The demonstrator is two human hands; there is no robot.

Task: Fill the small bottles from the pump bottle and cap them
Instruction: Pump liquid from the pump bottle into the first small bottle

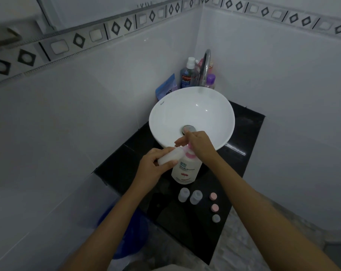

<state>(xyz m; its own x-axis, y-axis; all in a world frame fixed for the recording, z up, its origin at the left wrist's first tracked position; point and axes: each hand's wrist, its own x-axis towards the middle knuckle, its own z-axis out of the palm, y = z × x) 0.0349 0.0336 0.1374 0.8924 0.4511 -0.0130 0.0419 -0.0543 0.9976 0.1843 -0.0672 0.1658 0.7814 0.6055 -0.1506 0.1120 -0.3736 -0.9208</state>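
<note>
A white pump bottle (185, 169) with a pink pump stands on the black counter (242, 153) in front of the basin. My right hand (199, 145) rests on top of the pump head, which it mostly hides. My left hand (154, 165) holds a small translucent bottle (170, 155), tilted on its side with its mouth at the pump spout. Two more small bottles (183, 195) (196, 196) stand uncapped nearer to me. Two pink caps (213, 196) (214, 207) and a grey cap (216, 218) lie in a row to their right.
A white round basin (204, 106) sits at the back of the counter, under a chrome tap (205, 65). Mouthwash (187, 75), a purple bottle (211, 80) and a blue pouch (166, 88) crowd the corner. Tiled walls close in left and right. A blue bucket (126, 237) stands on the floor.
</note>
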